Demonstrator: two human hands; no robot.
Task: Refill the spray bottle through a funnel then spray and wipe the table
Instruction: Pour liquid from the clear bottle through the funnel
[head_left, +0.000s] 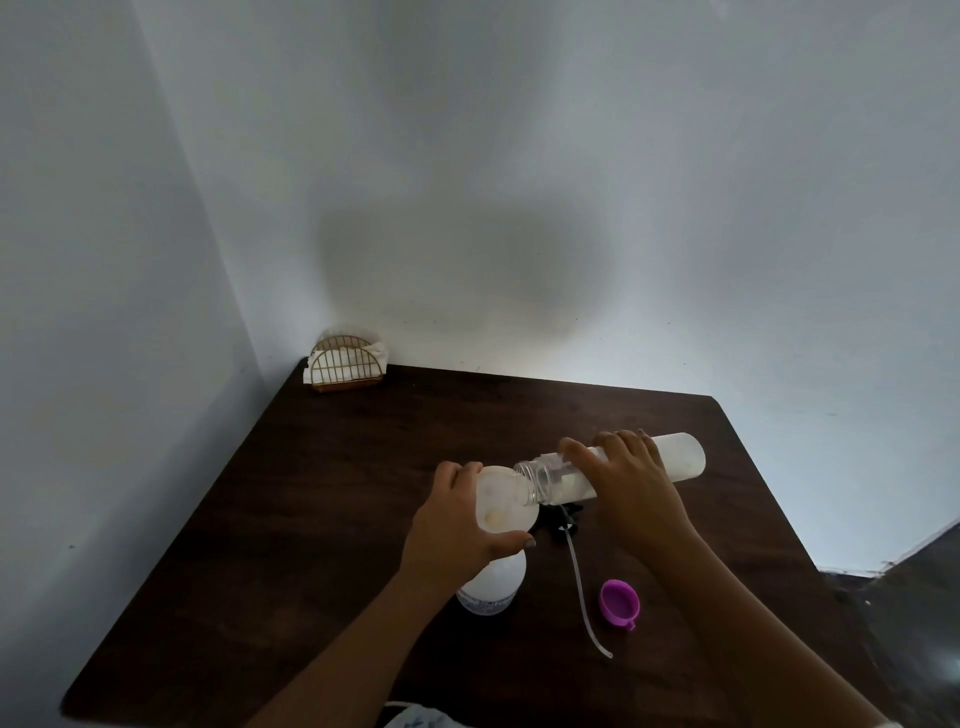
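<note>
A white funnel (506, 501) sits in the neck of the white spray bottle (493, 584), which stands upright on the dark wooden table (311, 519). My left hand (454, 525) grips the funnel's rim. My right hand (623, 483) holds a clear refill bottle (675, 454) tipped almost level, its open mouth over the funnel. The black spray head with its long dip tube (582, 587) lies on the table to the right of the spray bottle. A purple cap (619, 603) lies open side up beside the tube.
A gold wire napkin holder (347, 366) with white napkins stands in the far left corner against the wall. A pale cloth (415, 719) shows at the table's near edge. Walls close off the table's left and back sides.
</note>
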